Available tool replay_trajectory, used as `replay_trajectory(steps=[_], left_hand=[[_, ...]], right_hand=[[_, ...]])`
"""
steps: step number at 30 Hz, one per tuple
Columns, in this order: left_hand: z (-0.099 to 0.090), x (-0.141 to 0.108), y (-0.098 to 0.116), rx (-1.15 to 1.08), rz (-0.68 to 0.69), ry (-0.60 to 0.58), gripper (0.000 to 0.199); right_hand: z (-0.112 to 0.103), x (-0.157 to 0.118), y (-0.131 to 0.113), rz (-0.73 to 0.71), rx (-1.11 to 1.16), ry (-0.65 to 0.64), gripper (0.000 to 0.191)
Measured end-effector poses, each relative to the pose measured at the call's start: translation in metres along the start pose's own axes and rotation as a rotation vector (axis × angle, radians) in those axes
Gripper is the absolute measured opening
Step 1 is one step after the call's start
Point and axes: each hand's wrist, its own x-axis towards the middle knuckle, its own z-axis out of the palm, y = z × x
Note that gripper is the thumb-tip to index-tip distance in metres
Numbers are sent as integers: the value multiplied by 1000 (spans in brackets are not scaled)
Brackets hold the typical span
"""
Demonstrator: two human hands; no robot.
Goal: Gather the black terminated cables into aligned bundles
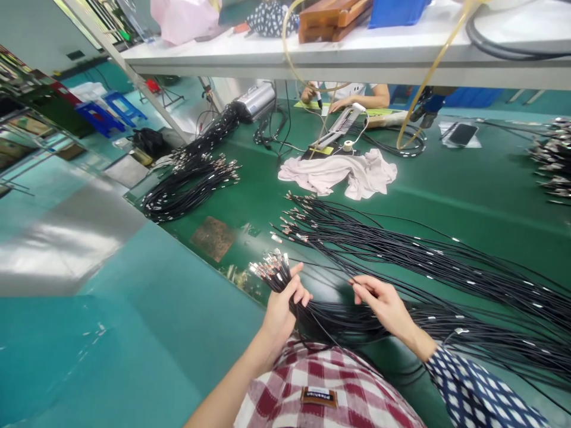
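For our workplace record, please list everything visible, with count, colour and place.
Flat table: one, green, centre
Long thin cables, metal-tipped: many, black, on table
Crumpled cloth: one, pale pink, mid-table
Rectangular phone: one, black, table right
Boxy metallic device: one, silver, table back-left
Long shelf: one, white, overhead
Plastic bin: one, blue, on shelf
Other shelf items: several, mixed colours
Plastic stools: two, blue, left floor
Co-worker: one, white top, across table
Bare left hand: one, around cables
Bare right hand: one, pinching cable
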Motion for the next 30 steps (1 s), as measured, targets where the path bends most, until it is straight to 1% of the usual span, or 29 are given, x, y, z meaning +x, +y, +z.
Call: replay_trajectory(steps=[2, 4, 6, 8, 11, 13, 16, 18, 22, 24, 26, 27, 28, 29, 30], left_hand=[[2, 1, 1, -12, 3, 13, 31], [3, 2, 0, -12, -2, 36, 24], [1, 2, 0, -7, -25, 48, 20], [-1, 2, 0, 5, -46, 41, 19], [-2, 0, 2, 86, -66, 24, 20], [-1, -1, 4, 144, -68, 22, 23], [2, -2, 4, 178, -31, 36, 25], [2, -1, 3, 184, -2, 48, 24], [-3, 0, -1, 201, -1, 62, 26], [-5, 1, -2, 184, -5, 61, 25], [-4, 0, -2, 129, -3, 41, 20], [-3, 0, -1, 101, -1, 32, 18], [-2, 0, -1, 78, 0, 28, 17], [-1, -1, -1, 64, -3, 28, 19], [-1, -1, -1, 59, -7, 34, 22]], right_hand=[[3, -24, 1, 27, -14, -60, 28], [7, -42, 3, 50, -25, -107, 27], [10, -50, 3, 65, -7, -133, 27], [13, -48, -2, 66, 30, -122, 26], [18, -34, -18, 59, 67, -80, 25], [22, -24, -28, 72, 60, -111, 27], [27, -15, -36, 72, -32, -216, 30], [28, -14, -38, 40, -133, -278, 30], [19, -9, -44, -65, -284, -401, 28], [11, 2, -45, -93, -276, -487, 29], [3, 19, -40, -62, -207, -615, 33], [-1, 30, -33, -30, -221, -635, 34], [-3, 42, -25, 5, -285, -603, 34], [-5, 52, -15, 42, -394, -516, 31], [-5, 62, -5, 71, -539, -382, 26]])
